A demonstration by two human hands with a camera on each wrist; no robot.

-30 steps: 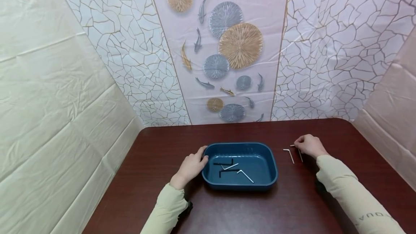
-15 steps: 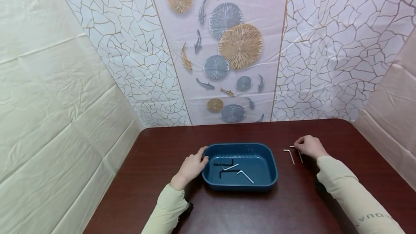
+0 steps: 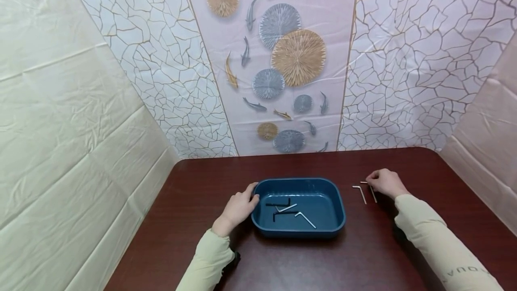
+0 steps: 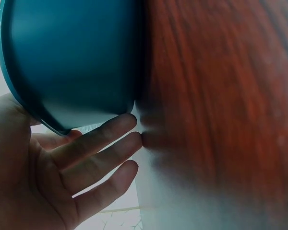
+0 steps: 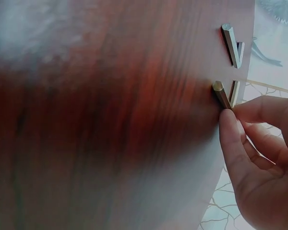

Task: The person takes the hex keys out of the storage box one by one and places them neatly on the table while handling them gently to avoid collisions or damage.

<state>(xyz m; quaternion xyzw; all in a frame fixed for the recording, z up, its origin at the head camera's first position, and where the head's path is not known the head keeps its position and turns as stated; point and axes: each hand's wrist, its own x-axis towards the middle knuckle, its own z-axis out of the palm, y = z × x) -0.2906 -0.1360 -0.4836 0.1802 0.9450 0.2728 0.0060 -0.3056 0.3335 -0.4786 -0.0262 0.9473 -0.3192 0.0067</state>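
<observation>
At its left end, my left hand [image 3: 236,210] holds the blue plastic basin [image 3: 299,232], its thumb over the rim and its other fingers against the outer wall [image 4: 77,62]. To the right of the basin, my right hand [image 3: 386,182] pinches an L-shaped hex key [image 5: 222,95] near its bend between thumb and index finger, low over the table. Just left of it, a second silver hex key [image 3: 361,194] lies on the wood. Inside the basin are two black hex keys [image 3: 278,204] and two silver ones [image 3: 306,220], towards the left and middle.
A dark red wooden table [image 3: 214,169] bears everything and has a rounded far right corner. Patterned sheeting [image 3: 278,102] with fish and discs hangs along its far edge. Pale cloth panels [image 3: 101,138] stand at both sides.
Almost nothing differs. Both hands keep their places, the right one still with its fingers on the hex key, and the basin has not moved.
</observation>
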